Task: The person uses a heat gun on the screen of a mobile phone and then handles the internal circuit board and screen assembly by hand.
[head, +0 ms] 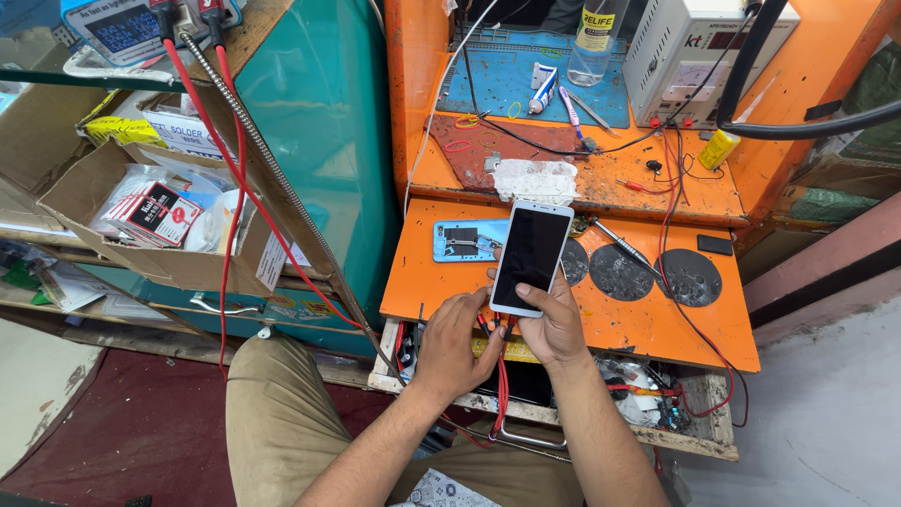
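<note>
My right hand (554, 324) holds a white-framed phone (531, 255) with a dark screen, lifted at a tilt over the orange pull-out shelf (648, 319). My left hand (453, 345) sits just left of it, fingers pinched at the phone's lower edge around the tips of thin red probe leads (501, 376). Behind the phone, a blue opened phone body (462, 240) lies flat on the shelf, partly hidden by the phone.
Three dark round pads (648, 274) and a screwdriver (621, 246) lie on the shelf. The orange bench (610, 174) behind holds a white cloth (535, 180), blue mat, clear bottle, tweezers and power supply (694, 52). A cardboard box (141, 211) of packets stands left. A drawer of parts sits below.
</note>
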